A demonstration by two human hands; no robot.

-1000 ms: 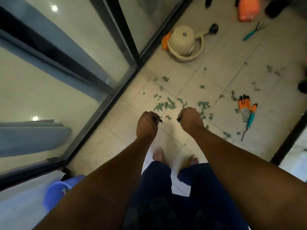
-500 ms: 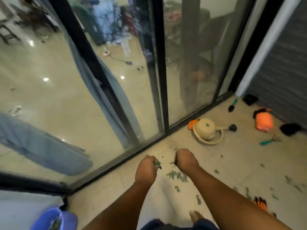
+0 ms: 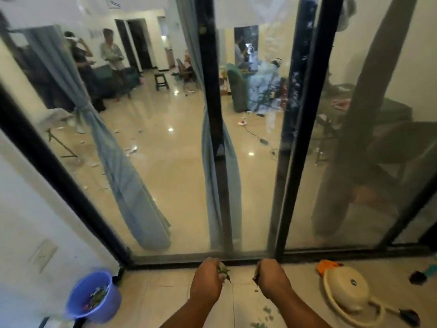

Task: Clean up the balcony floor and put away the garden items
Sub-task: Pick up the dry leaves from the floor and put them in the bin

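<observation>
Closest in, the left hand (image 3: 205, 284) and right hand (image 3: 272, 279) are each curled tight round a clump of leaf scraps (image 3: 223, 271). These look light, limp and crumbly, best kept cupped in closed fists. The purple bucket (image 3: 93, 297) stands at lower left across open floor (image 3: 165, 294); the watering can (image 3: 347, 290) crowds the right, and the glass door (image 3: 165, 162) closes off the far side.

Black-framed glass sliding doors (image 3: 300, 138) span the view, with a glossy tiled room behind them. 2 blue-grey curtains (image 3: 127, 176) hang inside the glass, each tied at mid-height. 2 people (image 3: 111, 60) stand at far left near a dark stool (image 3: 161, 82). A green sofa (image 3: 238, 91) sits at centre. A white wall (image 3: 26, 209) with a switch plate (image 3: 43, 254) fills the lower left.
</observation>
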